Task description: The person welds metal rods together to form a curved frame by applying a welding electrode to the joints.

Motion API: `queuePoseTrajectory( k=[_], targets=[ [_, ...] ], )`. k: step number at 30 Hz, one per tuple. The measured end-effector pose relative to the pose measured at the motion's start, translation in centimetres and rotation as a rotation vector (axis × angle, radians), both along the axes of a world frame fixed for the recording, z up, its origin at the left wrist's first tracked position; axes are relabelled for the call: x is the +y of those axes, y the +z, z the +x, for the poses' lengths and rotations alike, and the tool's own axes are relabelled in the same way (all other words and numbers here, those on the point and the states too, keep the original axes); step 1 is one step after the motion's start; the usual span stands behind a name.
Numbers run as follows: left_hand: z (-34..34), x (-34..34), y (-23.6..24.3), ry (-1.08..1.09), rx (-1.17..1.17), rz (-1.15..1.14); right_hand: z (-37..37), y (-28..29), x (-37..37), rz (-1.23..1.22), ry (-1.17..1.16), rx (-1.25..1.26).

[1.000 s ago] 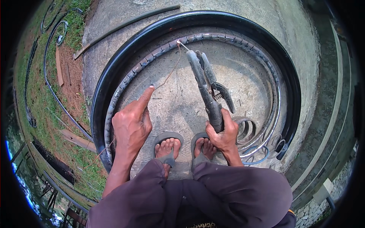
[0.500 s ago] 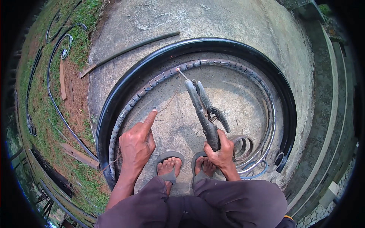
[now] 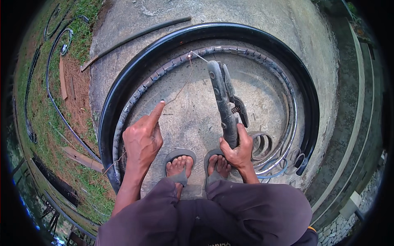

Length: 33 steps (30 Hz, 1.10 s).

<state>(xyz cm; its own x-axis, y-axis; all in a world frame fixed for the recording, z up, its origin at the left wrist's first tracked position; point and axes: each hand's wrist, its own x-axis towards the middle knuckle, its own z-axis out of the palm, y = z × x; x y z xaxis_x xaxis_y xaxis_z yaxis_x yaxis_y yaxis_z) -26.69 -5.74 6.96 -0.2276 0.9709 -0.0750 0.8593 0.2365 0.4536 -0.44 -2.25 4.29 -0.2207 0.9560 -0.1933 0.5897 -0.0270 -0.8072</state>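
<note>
Left hand: the left hand (image 3: 141, 141) hovers over the concrete floor (image 3: 188, 119), index finger stretched forward, other fingers curled, holding nothing.
Right hand: the right hand (image 3: 238, 149) is closed around the handles of long grey metal pliers (image 3: 223, 102).
Pliers: upright, tip touching thin wire (image 3: 180, 88) beside the wrapped grey hoop (image 3: 230, 51).
Surroundings: large black rubber ring (image 3: 246, 30) encircles the hoop; sandalled feet (image 3: 197, 166) below.

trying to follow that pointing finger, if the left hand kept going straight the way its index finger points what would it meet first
Probably the thin wire, which runs just past the fingertip of the left hand. Beyond that lies the ribbed grey hose, then the black pipe. Height above the concrete floor is unclear, so it may pass over the wire.
</note>
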Motion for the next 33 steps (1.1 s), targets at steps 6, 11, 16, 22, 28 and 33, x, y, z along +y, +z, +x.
queuePoseTrajectory(
  k=[6, 11, 16, 22, 28, 33],
  targets=[
    [0.1, -0.1, -0.2, -0.002, 0.0, 0.003, -0.4, -0.8, -0.3, 0.001, -0.007, 0.006],
    [-0.2, -0.3, -0.5, -0.015, 0.012, -0.005, 0.1, -1.1, -0.5, -0.011, -0.004, -0.018],
    [-0.3, -0.2, -0.5, -0.018, -0.009, 0.03, -0.1, -0.9, -0.4, 0.044, 0.018, -0.011],
    [-0.2, -0.1, -0.3, -0.018, -0.018, 0.053, -0.2, -1.0, -0.3, 0.05, 0.026, -0.03],
    [-0.4, -0.7, -0.1, -0.035, -0.015, 0.156, -0.2, -0.9, -0.5, 0.054, 0.03, -0.013],
    [-0.7, -1.5, 0.9, 0.016, 0.05, 0.071, -0.1, -0.8, -0.7, 0.071, -0.019, 0.02]
  ],
)
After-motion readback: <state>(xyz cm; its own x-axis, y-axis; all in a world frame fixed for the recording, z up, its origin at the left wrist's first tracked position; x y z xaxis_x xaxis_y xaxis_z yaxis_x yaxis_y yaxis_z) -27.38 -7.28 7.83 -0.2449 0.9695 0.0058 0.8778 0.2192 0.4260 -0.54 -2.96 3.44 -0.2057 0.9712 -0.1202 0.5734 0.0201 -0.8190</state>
